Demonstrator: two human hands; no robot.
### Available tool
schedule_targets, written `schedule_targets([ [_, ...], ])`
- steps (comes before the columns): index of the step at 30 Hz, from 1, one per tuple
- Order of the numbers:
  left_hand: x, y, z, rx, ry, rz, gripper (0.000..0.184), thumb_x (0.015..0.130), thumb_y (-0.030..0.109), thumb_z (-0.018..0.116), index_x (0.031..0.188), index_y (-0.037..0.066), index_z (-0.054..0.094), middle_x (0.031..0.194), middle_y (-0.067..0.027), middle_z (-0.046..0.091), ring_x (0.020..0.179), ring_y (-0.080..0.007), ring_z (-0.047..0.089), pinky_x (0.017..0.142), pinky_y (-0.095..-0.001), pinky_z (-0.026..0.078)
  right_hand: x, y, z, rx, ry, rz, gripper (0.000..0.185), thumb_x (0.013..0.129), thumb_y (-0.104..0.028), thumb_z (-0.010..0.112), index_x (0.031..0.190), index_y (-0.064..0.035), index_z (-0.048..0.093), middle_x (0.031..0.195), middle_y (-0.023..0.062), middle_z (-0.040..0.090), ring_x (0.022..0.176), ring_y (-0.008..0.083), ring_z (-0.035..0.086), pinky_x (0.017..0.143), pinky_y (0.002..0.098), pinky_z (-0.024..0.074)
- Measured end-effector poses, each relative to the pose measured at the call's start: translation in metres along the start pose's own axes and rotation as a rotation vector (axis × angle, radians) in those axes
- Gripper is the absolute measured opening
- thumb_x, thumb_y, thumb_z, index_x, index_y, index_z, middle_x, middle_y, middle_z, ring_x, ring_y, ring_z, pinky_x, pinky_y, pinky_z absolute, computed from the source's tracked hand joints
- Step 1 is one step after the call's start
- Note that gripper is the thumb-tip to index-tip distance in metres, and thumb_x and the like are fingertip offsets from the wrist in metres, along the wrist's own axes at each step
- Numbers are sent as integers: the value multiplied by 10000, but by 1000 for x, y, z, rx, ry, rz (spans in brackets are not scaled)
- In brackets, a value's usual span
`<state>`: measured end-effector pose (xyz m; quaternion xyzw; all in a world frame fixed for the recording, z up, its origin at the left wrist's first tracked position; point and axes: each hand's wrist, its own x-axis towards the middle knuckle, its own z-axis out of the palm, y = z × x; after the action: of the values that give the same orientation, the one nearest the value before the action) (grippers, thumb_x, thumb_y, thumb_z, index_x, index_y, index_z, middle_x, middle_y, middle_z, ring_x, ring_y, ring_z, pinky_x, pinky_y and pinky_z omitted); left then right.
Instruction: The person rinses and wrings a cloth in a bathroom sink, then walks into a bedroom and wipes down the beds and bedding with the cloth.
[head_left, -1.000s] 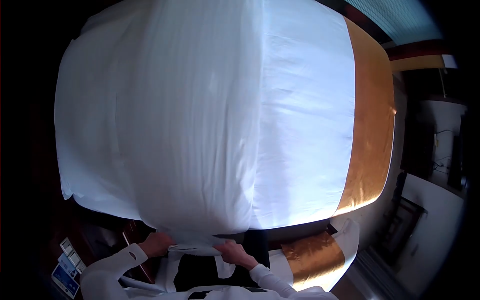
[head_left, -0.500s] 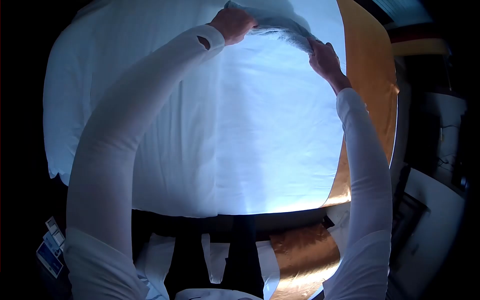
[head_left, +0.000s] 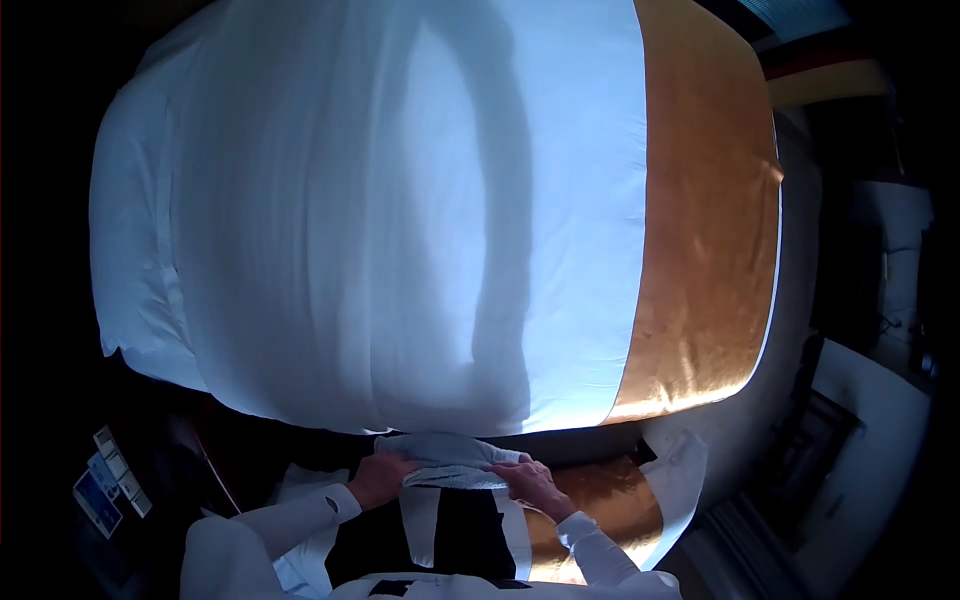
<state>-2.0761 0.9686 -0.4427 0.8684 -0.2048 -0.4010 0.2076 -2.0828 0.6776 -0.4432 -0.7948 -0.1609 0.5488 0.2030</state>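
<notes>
A folded pale towel with a fuzzy surface is stretched between my two hands, low in front of my body. My left hand is closed on its left end. My right hand grips the right end, fingers wrapped over the edge. Just beyond the towel is the near side of a large bed with a white cover. A golden-brown bed runner lies across its right end. My arms' shadow falls over the white cover.
Below my hands, another white surface carries a golden-brown cloth band. Printed cards stand at the lower left. Dark furniture and a pale panel are at the right. My dark-trousered legs are between the two surfaces.
Both hands have come back from the far part of the bed to close by my body, bringing the towel with them. My hands are nearer each other, and the view has shifted slightly.
</notes>
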Motion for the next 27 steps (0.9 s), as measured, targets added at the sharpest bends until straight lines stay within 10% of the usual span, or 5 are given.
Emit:
schedule_targets([
  [3,23,14,-37,-218,-428,39,327,753,98,584,1068,136,664,828,-103,681,738,-260,660,694,-366,540,-19,21,-25,74,79,-129,560,688,17,548,1178,-252,580,956,-1,647,821,219,547,739,354,486],
  [7,86,43,-164,-177,-135,238,307,724,-37,619,1017,38,672,826,-128,679,660,-247,637,619,-337,512,-38,27,-175,-90,401,-240,405,676,40,539,1027,-136,636,690,32,611,716,218,541,615,316,468],
  [14,301,21,-320,473,930,506,300,728,-68,525,959,79,646,907,-89,659,831,-283,618,716,-378,515,52,97,-400,-575,1059,-165,449,781,14,511,1174,-192,577,1081,99,632,780,323,571,769,376,508],
  [16,359,11,-336,647,658,126,383,899,181,410,1279,160,446,1129,-41,621,884,-187,627,720,-409,512,93,126,-432,-433,1032,-35,441,797,-18,495,1199,-188,558,1172,88,590,852,329,573,836,392,485],
  [27,101,88,27,126,222,233,288,756,149,648,1042,116,640,1116,-150,584,847,-255,591,696,-331,519,-37,105,-53,-372,461,-35,528,657,-26,616,1151,-206,581,1269,64,526,957,315,537,736,396,485],
])
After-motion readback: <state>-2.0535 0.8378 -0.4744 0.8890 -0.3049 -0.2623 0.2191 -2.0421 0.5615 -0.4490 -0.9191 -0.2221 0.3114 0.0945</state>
